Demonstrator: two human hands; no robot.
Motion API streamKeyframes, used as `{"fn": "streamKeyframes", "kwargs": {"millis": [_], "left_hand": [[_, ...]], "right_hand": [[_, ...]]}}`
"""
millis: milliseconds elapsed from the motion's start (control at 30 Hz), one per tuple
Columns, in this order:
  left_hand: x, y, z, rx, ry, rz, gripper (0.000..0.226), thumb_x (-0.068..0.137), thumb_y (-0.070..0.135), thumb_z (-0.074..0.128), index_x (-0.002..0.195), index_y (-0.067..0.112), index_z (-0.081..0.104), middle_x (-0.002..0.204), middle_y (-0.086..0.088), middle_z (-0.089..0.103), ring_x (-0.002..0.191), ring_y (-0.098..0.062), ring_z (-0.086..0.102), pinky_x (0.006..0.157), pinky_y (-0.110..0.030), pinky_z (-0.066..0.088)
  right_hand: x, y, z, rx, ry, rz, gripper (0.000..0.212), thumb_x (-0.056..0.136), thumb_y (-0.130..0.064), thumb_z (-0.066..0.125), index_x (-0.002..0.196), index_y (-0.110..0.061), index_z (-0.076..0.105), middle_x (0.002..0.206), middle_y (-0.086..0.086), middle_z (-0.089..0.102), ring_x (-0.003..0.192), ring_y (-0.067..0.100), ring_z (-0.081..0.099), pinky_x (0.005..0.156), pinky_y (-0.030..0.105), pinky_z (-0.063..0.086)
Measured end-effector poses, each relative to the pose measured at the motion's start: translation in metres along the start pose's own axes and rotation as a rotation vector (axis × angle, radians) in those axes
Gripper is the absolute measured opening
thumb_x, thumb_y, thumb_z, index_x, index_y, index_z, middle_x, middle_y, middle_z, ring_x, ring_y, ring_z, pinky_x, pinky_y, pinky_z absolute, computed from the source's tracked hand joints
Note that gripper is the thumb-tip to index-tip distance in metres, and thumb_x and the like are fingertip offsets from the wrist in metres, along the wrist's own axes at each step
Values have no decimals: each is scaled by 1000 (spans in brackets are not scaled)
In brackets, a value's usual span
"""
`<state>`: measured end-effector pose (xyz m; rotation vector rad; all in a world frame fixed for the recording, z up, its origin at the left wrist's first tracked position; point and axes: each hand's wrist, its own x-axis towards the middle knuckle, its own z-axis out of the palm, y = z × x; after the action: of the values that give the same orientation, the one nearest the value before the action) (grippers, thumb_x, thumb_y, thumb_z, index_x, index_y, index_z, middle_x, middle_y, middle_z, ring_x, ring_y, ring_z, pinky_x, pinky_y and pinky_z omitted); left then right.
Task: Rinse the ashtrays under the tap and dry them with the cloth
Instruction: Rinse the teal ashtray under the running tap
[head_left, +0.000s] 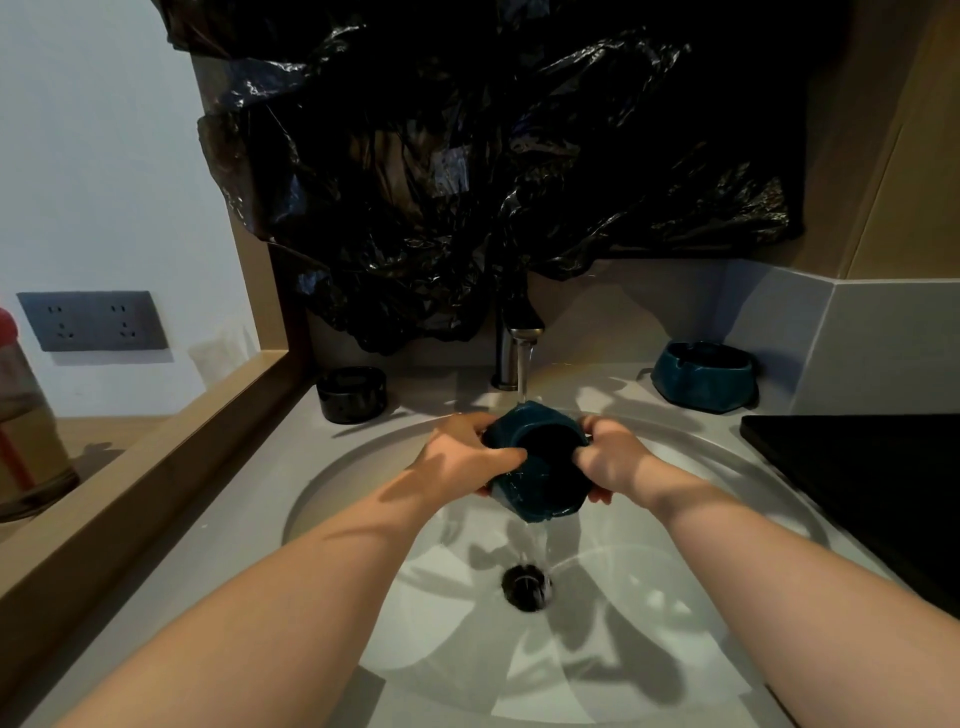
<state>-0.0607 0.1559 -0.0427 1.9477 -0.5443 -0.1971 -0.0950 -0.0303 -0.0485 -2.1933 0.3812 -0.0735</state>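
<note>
Teal ashtray (537, 462), wet and tipped, sits under the tap (514, 343) at centre frame. Left hand (462, 457) and right hand (613, 457) both grasp it. Water spills into the sink (363, 519).

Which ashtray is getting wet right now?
The teal ashtray held in both hands, left hand and right hand, under the tap. The other teal one and the black one sit on the counter.
</note>
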Motion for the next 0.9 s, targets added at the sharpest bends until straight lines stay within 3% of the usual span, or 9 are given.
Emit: {"fn": "streamKeyframes", "kwargs": {"millis": [133,233,300,400,467,633,800,900], "left_hand": [[0,3,4,-31,14,28,42,81,30,75,119,27,58,105,5,68,86,-9,67,55,-21,54],[2,0,4,-20,-44,-1,53,81,27,75,128,27,52,110,8,65,94,-8,64,76,-35,60],[3,-3,3,-27,-82,-35,59,81,25,74,134,29,47,112,9,62,98,-9,62,83,-37,58],[4,-6,2,-63,-89,-57,65,82,22,74,139,27,42,118,5,60,102,-12,62,80,-33,58],[6,-6,1,-140,-77,-75,61,85,22,72,138,24,43,120,1,62,103,-15,64,76,-32,59],[5,-2,-3,-337,-67,-164,32,90,29,66,120,24,56,104,0,68,94,-18,68,73,-37,61],[2,1,-6,-455,-144,-145,43,90,25,65,131,28,52,117,0,68,105,-18,66,79,-33,58],[2,5,-3,-529,-152,-108,51,91,15,63,136,32,46,119,5,66,107,-16,65,85,-33,57]], "right_hand": [[1,3,1,54,26,51,29,91,2,39,116,-6,49,77,23,58,42,24,49,33,23,36],[2,5,2,119,26,118,21,90,3,37,105,-3,52,66,21,56,35,22,46,33,22,35],[5,6,4,160,35,161,23,90,3,36,106,-2,52,67,20,56,36,21,47,33,22,37],[4,4,6,234,13,194,23,92,1,40,111,-3,52,81,22,59,46,24,51,35,22,40],[3,2,7,328,-26,232,23,92,3,40,111,-1,51,85,22,58,48,24,49,35,21,40],[-4,-3,6,456,-148,329,17,88,2,35,95,-2,51,64,12,52,38,14,39,34,17,38],[-10,-2,1,692,-131,440,12,88,1,34,88,-4,45,79,14,49,55,16,43,35,16,41],[-11,-1,-3,871,-141,501,16,85,-1,34,95,-3,45,85,20,52,40,16,47,32,15,41]]}}
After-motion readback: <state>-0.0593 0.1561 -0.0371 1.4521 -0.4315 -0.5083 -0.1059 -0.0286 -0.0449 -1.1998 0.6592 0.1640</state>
